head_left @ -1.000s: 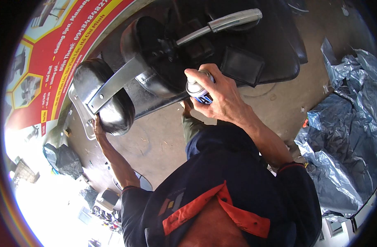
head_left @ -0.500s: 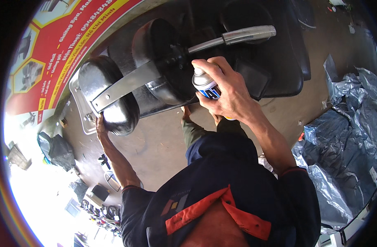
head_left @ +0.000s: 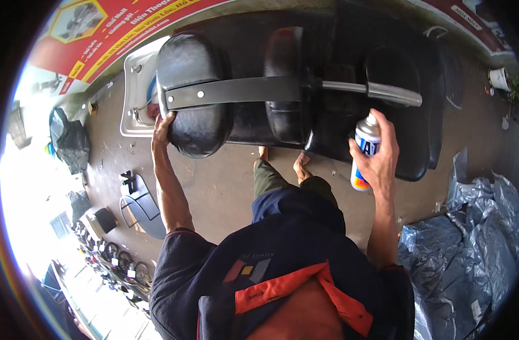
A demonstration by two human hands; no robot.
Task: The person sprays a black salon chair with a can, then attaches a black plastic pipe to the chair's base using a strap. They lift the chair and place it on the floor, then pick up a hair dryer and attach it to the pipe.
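Shifted right and lower in the view since the earlier frame, the spray can (head_left: 366, 139) now stands nearly upright in the right hand (head_left: 381, 161), near the metal tube (head_left: 392, 95); the flat bar (head_left: 236, 92), slanted before, lies almost level.

The right fingers are clamped around the can, the index finger by its nozzle. The left hand (head_left: 161, 131) touches the left cushion (head_left: 197, 133) just below the bar's end; I cannot tell whether its fingers close on anything, since part of them is hidden.

So far the pieces look joined: two bright fastener heads (head_left: 200, 94) sit in the bar over the left cushion, and the bar runs across the second cushion (head_left: 286, 122) toward the tube. No spray shows in the air; whether any coats the parts, and how much is left to do, cannot be told.

Both cushions are plump and round-ended, in glossy black, leather-like covering. The bar is smooth and dark, the tube shiny with a thicker sleeve. The black couch (head_left: 409, 164) swallows some outlines in shadow. A pale, round-cornered basin (head_left: 125, 113) sits at left; crumpled silvery sheeting (head_left: 463, 238) lies at right.
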